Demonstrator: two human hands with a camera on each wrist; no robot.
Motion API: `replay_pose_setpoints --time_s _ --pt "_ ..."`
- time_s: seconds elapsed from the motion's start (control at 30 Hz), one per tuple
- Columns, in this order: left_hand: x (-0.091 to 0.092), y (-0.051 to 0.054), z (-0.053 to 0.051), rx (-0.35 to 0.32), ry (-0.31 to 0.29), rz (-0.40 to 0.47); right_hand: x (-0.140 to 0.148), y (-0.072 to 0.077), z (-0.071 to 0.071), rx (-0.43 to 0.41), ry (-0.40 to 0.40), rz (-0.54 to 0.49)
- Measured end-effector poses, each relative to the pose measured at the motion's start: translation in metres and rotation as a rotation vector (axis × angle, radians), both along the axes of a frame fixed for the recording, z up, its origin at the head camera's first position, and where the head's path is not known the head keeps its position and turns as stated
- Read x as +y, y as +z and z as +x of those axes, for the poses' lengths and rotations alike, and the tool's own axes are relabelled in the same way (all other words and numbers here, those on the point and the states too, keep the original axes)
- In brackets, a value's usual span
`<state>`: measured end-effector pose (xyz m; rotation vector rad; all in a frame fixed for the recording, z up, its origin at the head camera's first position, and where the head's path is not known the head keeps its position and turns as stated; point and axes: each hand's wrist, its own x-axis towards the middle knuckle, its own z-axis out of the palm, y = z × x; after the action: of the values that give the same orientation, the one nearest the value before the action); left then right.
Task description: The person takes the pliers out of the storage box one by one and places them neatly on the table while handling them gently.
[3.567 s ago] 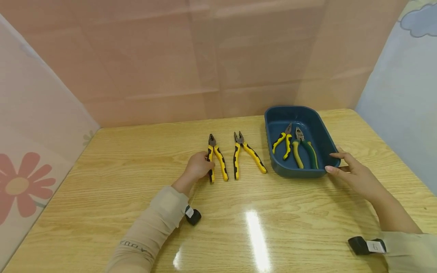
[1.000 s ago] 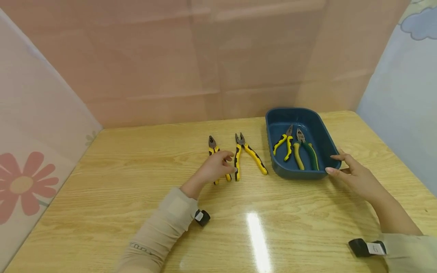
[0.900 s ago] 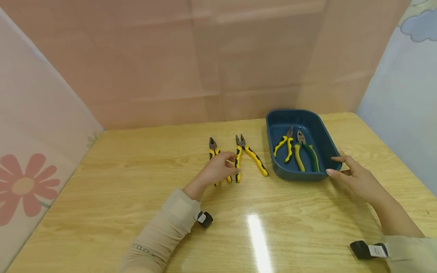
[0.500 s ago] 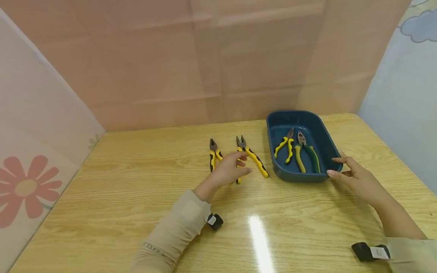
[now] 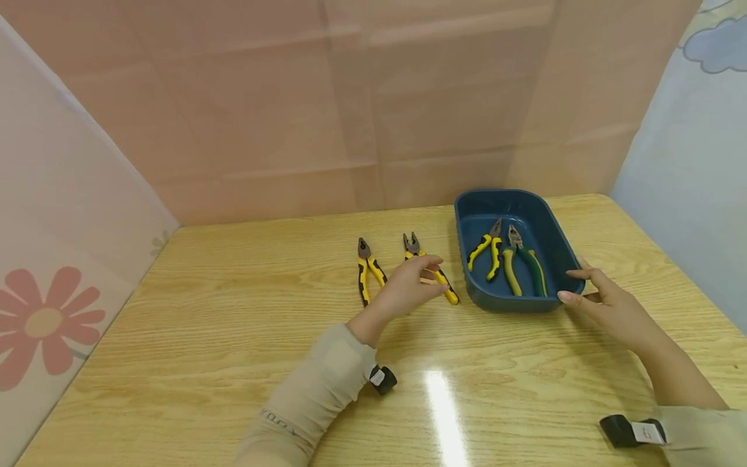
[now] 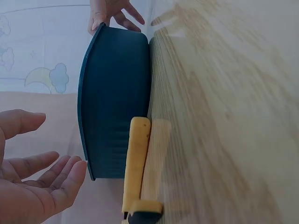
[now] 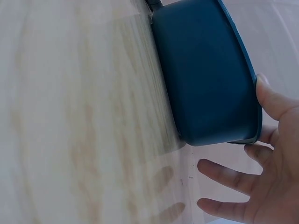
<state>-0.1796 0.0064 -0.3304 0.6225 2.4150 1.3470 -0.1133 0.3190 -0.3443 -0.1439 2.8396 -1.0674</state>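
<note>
My left hand (image 5: 405,288) is over a pair of yellow-and-black combination pliers (image 5: 451,295), fingers loosely bent and apart, holding nothing. It hides the middle of those pliers, whose jaws are spread; in the left wrist view their yellow handle (image 6: 136,163) lies below the fingers. Just left is a second pair of yellow-and-black pliers (image 5: 364,272), partly behind the hand. With thumb and finger, my right hand (image 5: 618,314) pinches the near right corner of a dark blue plastic bin (image 5: 513,303). Inside it lie small yellow-and-black pliers (image 5: 495,259) and green-handled pliers (image 5: 532,269).
Everything stands on a light wood-grain table (image 5: 233,292). A pinkish-brown cloth (image 5: 262,117) hangs behind it, with printed panels at the left and right sides. Glare shows on the near part of the tabletop.
My left hand has left the handle of the left pliers and moved right, over the pliers beside them, fingers loosened. The right hand keeps its hold on the bin corner.
</note>
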Motion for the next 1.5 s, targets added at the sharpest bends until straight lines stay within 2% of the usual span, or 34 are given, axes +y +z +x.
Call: replay_pose_setpoints --time_s 0.13,0.5,0.77,1.07,1.27,1.5 --pt "0.008 0.001 -0.001 -0.006 -0.002 0.014 0.0 0.001 0.0 -0.012 -0.004 0.001" --pt "0.024 0.001 0.002 0.04 -0.014 0.038 -0.001 0.002 0.0 -0.012 -0.006 0.001" --pt "0.034 -0.001 0.006 0.026 -0.02 0.105 -0.001 0.002 0.0 -0.019 -0.011 -0.004" --pt "0.043 0.001 0.008 0.06 -0.001 0.114 -0.002 0.001 0.0 -0.01 -0.01 -0.003" --pt "0.047 0.0 0.009 0.089 -0.022 0.129 -0.002 0.001 0.0 -0.008 -0.008 -0.003" --pt "0.053 0.003 0.01 0.1 -0.029 0.106 -0.001 0.001 0.001 -0.013 -0.01 -0.009"
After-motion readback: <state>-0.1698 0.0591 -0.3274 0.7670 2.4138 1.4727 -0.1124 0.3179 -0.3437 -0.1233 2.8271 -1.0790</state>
